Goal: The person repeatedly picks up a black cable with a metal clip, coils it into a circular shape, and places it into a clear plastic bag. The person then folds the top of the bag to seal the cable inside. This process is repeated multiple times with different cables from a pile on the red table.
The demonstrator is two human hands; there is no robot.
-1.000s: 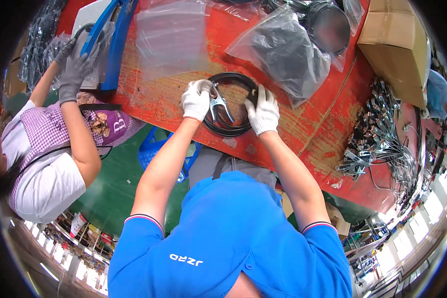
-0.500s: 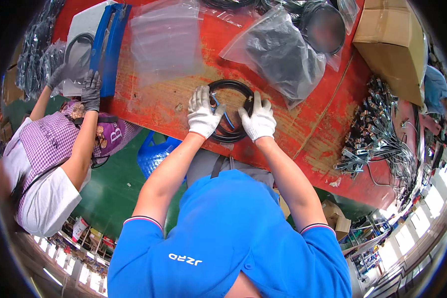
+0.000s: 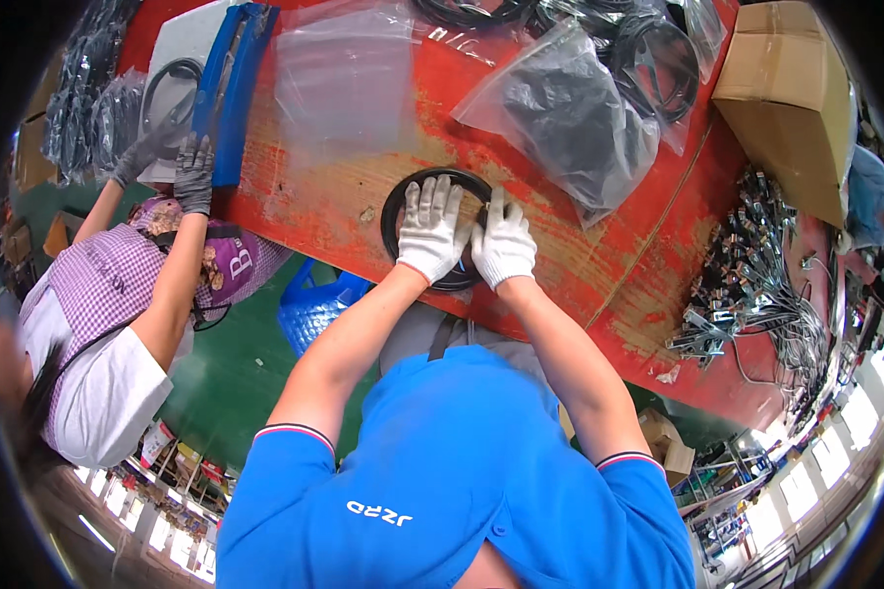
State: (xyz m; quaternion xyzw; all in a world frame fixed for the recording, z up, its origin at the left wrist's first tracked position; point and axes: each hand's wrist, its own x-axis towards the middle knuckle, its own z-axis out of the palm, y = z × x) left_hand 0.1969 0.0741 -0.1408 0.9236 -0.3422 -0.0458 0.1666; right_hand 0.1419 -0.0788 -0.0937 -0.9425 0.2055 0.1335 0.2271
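Note:
A coil of black cable [image 3: 391,218] lies flat on the worn red table [image 3: 339,211], close to its near edge. My left hand [image 3: 432,231], in a white glove, rests across the middle of the coil with its fingers stretched out. On the coil's right side is my gloved right hand [image 3: 504,239], its fingers bent over the cable and its thumb toward the left hand. Both hands hide part of the ring. A bit of blue shows inside the coil, below the hands.
Flat clear bags [image 3: 344,83] and a bag with dark contents [image 3: 580,118] lie farther back. Cable ends with metal connectors [image 3: 737,265] and a cardboard box [image 3: 781,93] are at right. Left, a co-worker's gloved hands [image 3: 194,177] are beside a blue holder [image 3: 234,93].
My left hand has moved from the coil's left side to its middle, close to the right hand. The coil sits slightly further left between the hands. The whole view has shifted slightly.

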